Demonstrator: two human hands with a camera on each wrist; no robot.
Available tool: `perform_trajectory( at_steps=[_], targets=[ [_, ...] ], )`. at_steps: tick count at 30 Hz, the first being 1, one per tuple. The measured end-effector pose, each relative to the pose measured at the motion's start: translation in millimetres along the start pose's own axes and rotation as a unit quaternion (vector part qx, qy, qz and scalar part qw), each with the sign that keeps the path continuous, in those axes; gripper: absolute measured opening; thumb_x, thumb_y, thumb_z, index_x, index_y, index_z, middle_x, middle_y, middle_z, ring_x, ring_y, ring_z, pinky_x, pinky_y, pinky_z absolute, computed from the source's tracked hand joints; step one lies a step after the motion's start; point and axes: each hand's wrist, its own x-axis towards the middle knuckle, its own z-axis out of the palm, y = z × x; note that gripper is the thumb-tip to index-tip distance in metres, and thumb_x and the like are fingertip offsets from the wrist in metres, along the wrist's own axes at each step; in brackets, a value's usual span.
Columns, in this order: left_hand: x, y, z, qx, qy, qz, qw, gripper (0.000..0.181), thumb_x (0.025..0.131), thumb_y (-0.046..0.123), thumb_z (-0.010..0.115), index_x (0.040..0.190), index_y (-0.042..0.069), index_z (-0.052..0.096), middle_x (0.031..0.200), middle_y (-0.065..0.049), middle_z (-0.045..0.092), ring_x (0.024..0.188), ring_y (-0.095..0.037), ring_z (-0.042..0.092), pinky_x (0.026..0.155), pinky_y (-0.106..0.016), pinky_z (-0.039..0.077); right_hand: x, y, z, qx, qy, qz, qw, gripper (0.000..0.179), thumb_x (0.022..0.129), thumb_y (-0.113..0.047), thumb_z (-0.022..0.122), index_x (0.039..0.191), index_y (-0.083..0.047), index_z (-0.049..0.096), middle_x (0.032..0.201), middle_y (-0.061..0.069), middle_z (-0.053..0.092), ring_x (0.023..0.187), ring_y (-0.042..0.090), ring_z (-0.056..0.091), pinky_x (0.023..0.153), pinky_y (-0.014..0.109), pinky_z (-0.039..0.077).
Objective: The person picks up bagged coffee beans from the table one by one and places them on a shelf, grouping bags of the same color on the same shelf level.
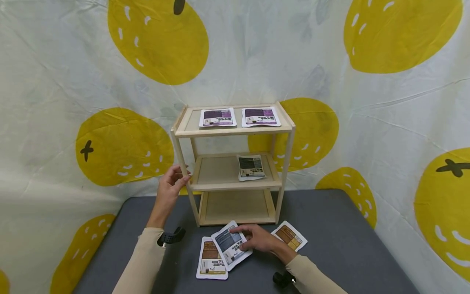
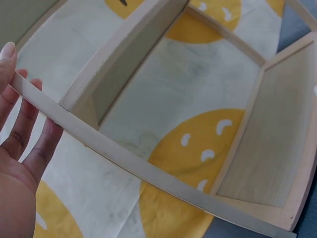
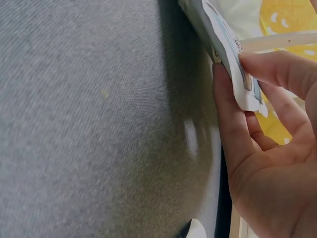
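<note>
My left hand [image 1: 171, 183] holds the left front post [image 2: 114, 151] of a small wooden shelf rack [image 1: 235, 186], thumb on one side and fingers on the other. In the right wrist view, my right hand [image 3: 277, 148] pinches a white-edged packet [image 3: 233, 59] with a blue-grey label between thumb and fingers, raised off the grey surface. From the head view, this blue-grey packet [image 1: 229, 245] partly covers a brown-labelled packet [image 1: 209, 267]. Another brown-labelled packet [image 1: 291, 233] lies right of my right hand, partly hidden behind it.
Two purple-labelled packets [image 1: 218, 117] lie side by side on the top shelf. On the middle shelf, toward the right, is a dark-labelled packet [image 1: 251, 168]. The rack stands on a dark grey table [image 1: 330, 253], before a white curtain [image 1: 235, 49] printed with yellow fruit.
</note>
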Motion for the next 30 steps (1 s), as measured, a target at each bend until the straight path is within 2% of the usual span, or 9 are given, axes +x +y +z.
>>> perform_trajectory(
  at_steps=[4, 6, 8, 13, 17, 22, 25, 27, 30],
  targets=[
    [-0.1, -0.5, 0.2, -0.003, 0.004, 0.007, 1.0000, 0.035, 0.098, 0.007, 0.067, 0.131, 0.001, 0.058, 0.116, -0.027, 0.061, 0.106, -0.036, 0.061, 0.087, -0.024, 0.056, -2.1, 0.0, -0.5, -0.040, -0.024, 0.006, 0.9989, 0.056, 0.085, 0.005, 0.074, 0.139, -0.006, 0.062, 0.122, 0.016, 0.066, 0.082, 0.011, 0.055, 0.069, 0.020, 0.046],
    [-0.1, -0.2, 0.4, -0.001, 0.005, 0.010, 0.9999, 0.034, 0.098, 0.008, 0.067, 0.130, 0.002, 0.058, 0.114, -0.025, 0.062, 0.104, -0.029, 0.063, 0.087, -0.024, 0.056, -2.5, -0.1, -0.4, -0.053, -0.034, 0.011, 0.9980, 0.052, 0.085, 0.002, 0.074, 0.136, -0.008, 0.065, 0.112, 0.018, 0.066, 0.077, 0.009, 0.052, 0.067, 0.021, 0.043],
    [0.0, -0.3, 0.4, 0.001, 0.005, 0.011, 0.9999, 0.033, 0.098, 0.009, 0.068, 0.129, 0.003, 0.059, 0.114, -0.024, 0.062, 0.103, -0.025, 0.063, 0.087, -0.024, 0.056, -2.5, -0.4, 0.2, -0.057, -0.035, 0.012, 0.9977, 0.047, 0.086, 0.000, 0.074, 0.132, -0.009, 0.068, 0.115, 0.017, 0.066, 0.078, 0.010, 0.050, 0.067, 0.021, 0.042],
    [-0.4, -0.8, 0.7, 0.004, 0.000, 0.015, 0.9999, 0.033, 0.098, 0.010, 0.067, 0.129, 0.003, 0.059, 0.114, -0.027, 0.061, 0.106, -0.034, 0.062, 0.087, -0.023, 0.056, -2.3, 1.5, 1.2, -0.023, -0.015, 0.016, 0.9995, 0.041, 0.086, -0.001, 0.074, 0.127, -0.005, 0.071, 0.129, 0.013, 0.066, 0.092, 0.011, 0.058, 0.074, 0.022, 0.048],
    [-0.8, -1.7, 0.9, 0.004, 0.004, 0.013, 0.9999, 0.033, 0.098, 0.009, 0.067, 0.129, 0.003, 0.059, 0.114, -0.026, 0.062, 0.107, -0.040, 0.061, 0.087, -0.024, 0.056, -3.5, 2.2, 1.3, 0.002, 0.009, 0.017, 0.9998, 0.044, 0.085, 0.001, 0.075, 0.128, -0.002, 0.069, 0.121, 0.015, 0.069, 0.090, 0.013, 0.061, 0.073, 0.022, 0.051],
    [-0.9, -2.6, 0.1, 0.003, 0.009, 0.005, 0.9999, 0.034, 0.098, 0.009, 0.068, 0.130, 0.004, 0.059, 0.110, -0.012, 0.065, 0.106, -0.031, 0.063, 0.087, -0.025, 0.056, -5.5, -1.4, 1.0, 0.033, 0.024, 0.014, 0.9991, 0.049, 0.085, 0.001, 0.075, 0.132, -0.001, 0.065, 0.118, 0.016, 0.068, 0.094, 0.018, 0.064, 0.076, 0.023, 0.053],
    [-0.5, -2.4, -0.3, 0.006, 0.007, -0.001, 1.0000, 0.035, 0.098, 0.007, 0.066, 0.132, 0.003, 0.058, 0.110, -0.005, 0.066, 0.107, -0.026, 0.063, 0.087, -0.025, 0.055, -6.7, -4.6, -0.1, 0.029, 0.027, 0.010, 0.9992, 0.049, 0.085, -0.001, 0.075, 0.133, -0.003, 0.064, 0.125, 0.015, 0.065, 0.100, 0.021, 0.063, 0.081, 0.024, 0.053],
    [-0.4, -1.4, -0.2, 0.007, 0.005, -0.005, 0.9999, 0.036, 0.098, 0.005, 0.066, 0.133, 0.003, 0.057, 0.111, -0.008, 0.065, 0.108, -0.029, 0.062, 0.088, -0.026, 0.055, -7.1, -6.4, -0.8, 0.020, 0.030, 0.007, 0.9993, 0.048, 0.086, -0.004, 0.076, 0.133, -0.005, 0.065, 0.127, 0.014, 0.063, 0.102, 0.022, 0.063, 0.082, 0.024, 0.052],
    [-1.2, 2.7, 1.0, 0.003, 0.002, -0.009, 1.0000, 0.036, 0.098, 0.002, 0.064, 0.133, 0.000, 0.056, 0.116, -0.022, 0.062, 0.111, -0.038, 0.060, 0.089, -0.026, 0.055, -7.3, -9.7, -1.6, 0.026, 0.034, 0.000, 0.9991, 0.047, 0.087, -0.004, 0.076, 0.133, -0.007, 0.065, 0.130, 0.014, 0.060, 0.105, 0.022, 0.063, 0.083, 0.025, 0.053]
  ],
)
